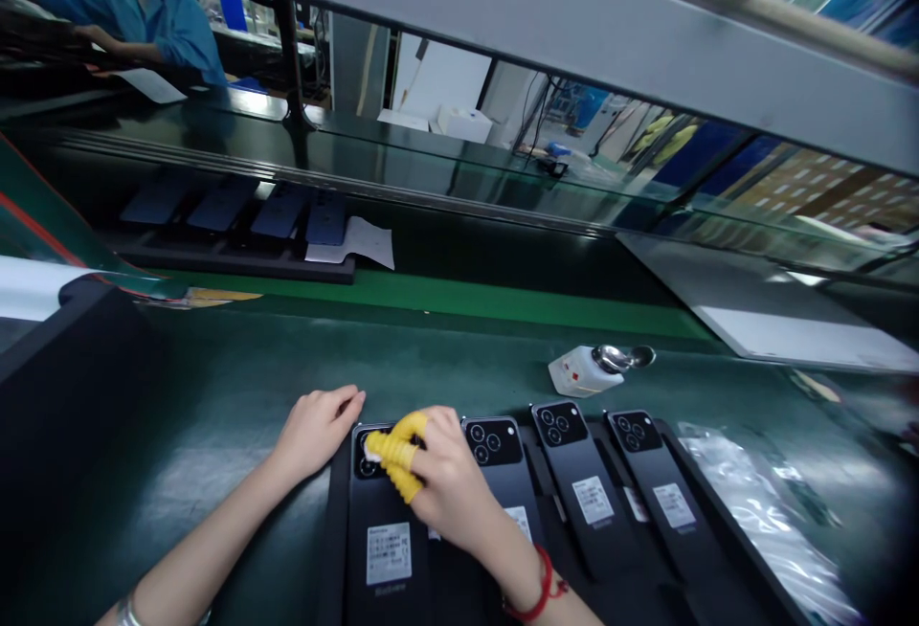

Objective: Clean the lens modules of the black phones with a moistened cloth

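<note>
Yellow finger cots cover fingertips of my right hand (449,473), which is closed in a pinch. It presses a small white wipe (371,452) onto the camera block of the leftmost dark phone (380,497). My left hand (320,430) rests loosely curled near that phone's top left corner, with nothing visible in it. To the right in the black tray (336,511) lie a second phone (495,444), partly behind my right wrist, a third phone (585,473) and a fourth phone (657,473). All lie backs up, with white labels.
A white bottle (583,372) with a metal top stands behind the tray. Clear plastic film (761,502) lies at right. Across the green bench, another black tray (251,264) holds several phones and a paper sheet (369,241). A grey panel (782,305) lies back right; a person (165,23) works far left.
</note>
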The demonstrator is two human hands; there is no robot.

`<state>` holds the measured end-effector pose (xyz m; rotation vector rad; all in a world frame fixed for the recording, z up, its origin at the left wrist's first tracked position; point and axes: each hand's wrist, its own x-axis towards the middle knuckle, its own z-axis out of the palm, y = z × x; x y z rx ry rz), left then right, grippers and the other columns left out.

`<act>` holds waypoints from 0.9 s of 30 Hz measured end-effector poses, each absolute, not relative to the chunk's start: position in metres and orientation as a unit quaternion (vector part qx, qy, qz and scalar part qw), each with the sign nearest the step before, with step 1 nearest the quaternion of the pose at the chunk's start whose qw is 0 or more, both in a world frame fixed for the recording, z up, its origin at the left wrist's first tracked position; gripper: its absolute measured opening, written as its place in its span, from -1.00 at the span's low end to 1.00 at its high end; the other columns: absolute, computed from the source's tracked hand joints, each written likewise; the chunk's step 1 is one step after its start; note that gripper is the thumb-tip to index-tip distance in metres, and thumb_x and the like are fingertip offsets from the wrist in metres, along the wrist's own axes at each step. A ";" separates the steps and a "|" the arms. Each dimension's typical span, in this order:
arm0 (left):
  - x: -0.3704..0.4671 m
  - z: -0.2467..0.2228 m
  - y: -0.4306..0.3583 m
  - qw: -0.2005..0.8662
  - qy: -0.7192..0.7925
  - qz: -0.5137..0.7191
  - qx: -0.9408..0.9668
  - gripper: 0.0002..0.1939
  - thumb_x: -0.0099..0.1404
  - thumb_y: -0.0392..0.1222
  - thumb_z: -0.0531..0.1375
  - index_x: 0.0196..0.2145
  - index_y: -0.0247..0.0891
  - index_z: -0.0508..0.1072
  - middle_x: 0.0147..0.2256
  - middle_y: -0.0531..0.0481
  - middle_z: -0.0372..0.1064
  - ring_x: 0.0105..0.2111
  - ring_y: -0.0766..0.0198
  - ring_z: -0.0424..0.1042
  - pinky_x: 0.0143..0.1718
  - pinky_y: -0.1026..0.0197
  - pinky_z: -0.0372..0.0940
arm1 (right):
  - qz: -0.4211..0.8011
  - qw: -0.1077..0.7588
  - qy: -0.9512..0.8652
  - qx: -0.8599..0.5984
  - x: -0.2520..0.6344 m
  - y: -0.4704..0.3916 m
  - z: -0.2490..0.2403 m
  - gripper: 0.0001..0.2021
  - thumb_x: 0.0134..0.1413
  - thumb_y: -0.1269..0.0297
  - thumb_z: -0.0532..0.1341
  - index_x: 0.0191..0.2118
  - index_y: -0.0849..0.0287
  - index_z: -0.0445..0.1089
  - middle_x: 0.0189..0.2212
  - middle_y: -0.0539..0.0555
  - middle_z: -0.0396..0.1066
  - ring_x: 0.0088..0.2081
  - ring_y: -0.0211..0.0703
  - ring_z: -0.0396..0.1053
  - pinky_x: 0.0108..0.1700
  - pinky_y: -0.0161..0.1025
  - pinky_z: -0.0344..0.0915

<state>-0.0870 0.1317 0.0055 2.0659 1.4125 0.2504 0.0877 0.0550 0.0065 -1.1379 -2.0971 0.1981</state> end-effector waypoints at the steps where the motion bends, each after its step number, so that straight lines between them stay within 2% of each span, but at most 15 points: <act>1: -0.087 0.006 0.132 0.308 0.536 0.094 0.781 -0.65 0.27 0.01 -0.20 -0.56 -0.20 0.12 -0.57 0.02 0.21 -0.50 0.20 0.26 -0.41 0.23 -0.06 | 0.062 0.346 -0.829 -0.435 0.085 0.055 0.006 -0.76 0.12 0.51 0.09 -0.24 0.11 0.47 -0.37 0.07 0.30 -0.28 -0.14 0.18 -0.08 -0.08 0.17; 4: -0.086 0.007 0.132 0.308 0.536 0.094 0.780 -0.64 0.27 0.01 -0.20 -0.56 -0.20 0.12 -0.57 0.02 0.21 -0.51 0.20 0.25 -0.41 0.23 -0.06 | 0.054 0.296 -0.853 -0.427 0.087 0.054 0.011 -0.79 0.08 0.51 0.12 -0.34 0.12 0.47 -0.41 0.05 0.28 -0.28 -0.15 0.18 0.08 0.02 0.06; 7: -0.086 0.006 0.133 0.311 0.534 0.095 0.781 -0.64 0.28 0.01 -0.20 -0.55 -0.20 0.13 -0.55 0.02 0.25 -0.49 0.20 0.27 -0.41 0.23 -0.06 | 0.085 0.282 -0.855 -0.426 0.100 0.056 0.019 -0.80 0.08 0.48 0.15 -0.29 0.06 0.47 -0.42 0.00 0.29 -0.28 -0.17 0.21 0.11 0.05 0.02; 11: -0.086 0.005 0.133 0.311 0.537 0.094 0.779 -0.65 0.27 0.00 -0.20 -0.56 -0.20 0.11 -0.57 0.02 0.23 -0.49 0.19 0.27 -0.42 0.23 -0.06 | 0.060 0.351 -0.815 -0.457 0.110 0.057 0.017 -0.78 0.13 0.47 0.13 -0.20 0.04 0.46 -0.42 0.01 0.29 -0.27 -0.16 0.22 0.07 0.08 0.06; 14: -0.086 0.005 0.132 0.310 0.536 0.093 0.780 -0.65 0.27 0.01 -0.20 -0.57 -0.20 0.10 -0.59 0.03 0.18 -0.51 0.19 0.24 -0.42 0.23 -0.07 | 0.066 0.413 -0.777 -0.470 0.097 0.055 0.008 -0.74 0.15 0.48 0.11 -0.13 0.05 0.42 -0.34 0.06 0.30 -0.21 -0.12 0.21 -0.09 -0.07 0.23; 15: -0.086 0.005 0.132 0.309 0.537 0.094 0.779 -0.65 0.26 0.01 -0.20 -0.57 -0.20 0.10 -0.59 0.03 0.17 -0.51 0.19 0.23 -0.42 0.23 -0.08 | 0.073 0.411 -0.783 -0.461 0.091 0.053 0.006 -0.71 0.12 0.52 0.10 -0.13 0.05 0.42 -0.33 0.07 0.30 -0.19 -0.11 0.20 -0.12 -0.09 0.25; 17: -0.086 0.006 0.132 0.308 0.539 0.093 0.778 -0.65 0.26 0.02 -0.20 -0.56 -0.20 0.10 -0.58 0.03 0.17 -0.52 0.19 0.23 -0.42 0.23 -0.08 | 0.073 0.372 -0.815 -0.438 0.081 0.051 0.004 -0.62 0.00 0.62 0.06 -0.16 0.07 0.43 -0.32 0.09 0.29 -0.16 -0.08 0.19 -0.06 -0.05 0.23; 20: -0.087 0.007 0.132 0.309 0.540 0.091 0.778 -0.65 0.25 0.02 -0.20 -0.56 -0.20 0.10 -0.58 0.02 0.18 -0.51 0.19 0.23 -0.42 0.23 -0.08 | 0.036 0.311 -0.845 -0.433 0.081 0.053 0.006 -0.51 -0.20 0.69 0.03 -0.20 0.07 0.44 -0.31 0.09 0.28 -0.11 -0.05 0.17 0.09 0.09 0.07; 27: -0.086 0.006 0.133 0.310 0.537 0.089 0.780 -0.65 0.27 0.01 -0.20 -0.56 -0.21 0.10 -0.58 0.02 0.19 -0.50 0.19 0.25 -0.41 0.22 -0.09 | -0.026 0.339 -0.789 -0.512 0.105 0.059 0.007 -0.49 -0.15 0.71 -0.01 -0.20 0.07 0.46 -0.34 0.11 0.24 -0.12 -0.02 0.14 0.04 0.14 0.06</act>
